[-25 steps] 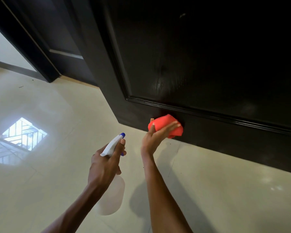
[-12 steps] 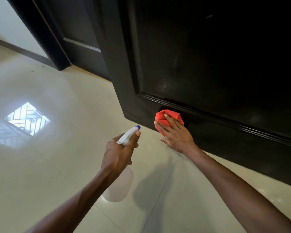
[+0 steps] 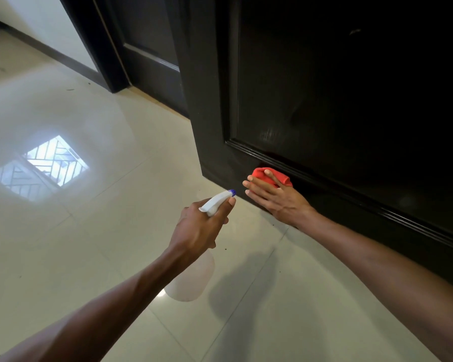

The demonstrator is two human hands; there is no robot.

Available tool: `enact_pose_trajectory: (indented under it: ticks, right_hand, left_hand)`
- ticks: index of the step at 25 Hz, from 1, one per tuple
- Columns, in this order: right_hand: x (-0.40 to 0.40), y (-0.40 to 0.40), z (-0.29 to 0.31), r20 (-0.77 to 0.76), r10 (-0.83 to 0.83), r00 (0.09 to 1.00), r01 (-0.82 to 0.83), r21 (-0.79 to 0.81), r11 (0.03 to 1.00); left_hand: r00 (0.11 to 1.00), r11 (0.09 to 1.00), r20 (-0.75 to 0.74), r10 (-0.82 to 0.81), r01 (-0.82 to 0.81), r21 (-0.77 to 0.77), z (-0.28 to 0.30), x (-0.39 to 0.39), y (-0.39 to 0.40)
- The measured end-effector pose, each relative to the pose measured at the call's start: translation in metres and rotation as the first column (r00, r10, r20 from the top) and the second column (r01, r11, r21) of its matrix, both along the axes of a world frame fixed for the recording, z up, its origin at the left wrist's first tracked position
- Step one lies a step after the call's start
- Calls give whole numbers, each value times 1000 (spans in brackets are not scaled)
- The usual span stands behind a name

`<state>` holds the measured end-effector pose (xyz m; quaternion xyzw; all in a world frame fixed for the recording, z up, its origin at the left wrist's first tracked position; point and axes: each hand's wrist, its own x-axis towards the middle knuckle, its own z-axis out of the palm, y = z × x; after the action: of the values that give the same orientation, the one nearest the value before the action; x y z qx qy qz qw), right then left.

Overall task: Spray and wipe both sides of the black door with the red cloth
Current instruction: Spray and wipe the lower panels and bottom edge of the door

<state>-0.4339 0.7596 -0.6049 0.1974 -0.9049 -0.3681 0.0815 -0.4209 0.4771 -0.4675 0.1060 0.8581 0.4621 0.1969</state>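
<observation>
My right hand [image 3: 275, 197] lies flat, fingers [image 3: 256, 185] straight and spread, pressing the red cloth [image 3: 271, 175] against the bottom rail of the black door [image 3: 324, 100], just below the raised moulding of the lower panel. The flat palm spreads pressure across the bunched cloth, so more of it meets the wood. The cloth sits near the door's lower free corner, close above the tiled floor [image 3: 89, 244].

My left hand [image 3: 199, 228] grips the neck of the spray bottle [image 3: 191, 280], fingers curled round it and one finger along the white trigger head [image 3: 216, 201]. The blue-tipped nozzle points toward the door, just beside my right hand. I judge this keeps the spray ready for the next patch without a change of grip.

Step in hand: wiping the low rail of this face. The far side is not visible.
</observation>
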Motion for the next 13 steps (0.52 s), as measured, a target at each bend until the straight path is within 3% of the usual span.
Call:
enact_pose_trajectory:
  ticks: [6, 13]
  right_hand:
    - [-2, -2, -5, 7, -25, 1000, 24, 160, 987]
    - [-14, -21, -62, 295, -60, 954, 27, 113, 993]
  left_hand:
    - [999, 999, -30, 12, -13, -34, -2, -1, -11]
    - [996, 996, -29, 81, -82, -46, 3, 3, -27]
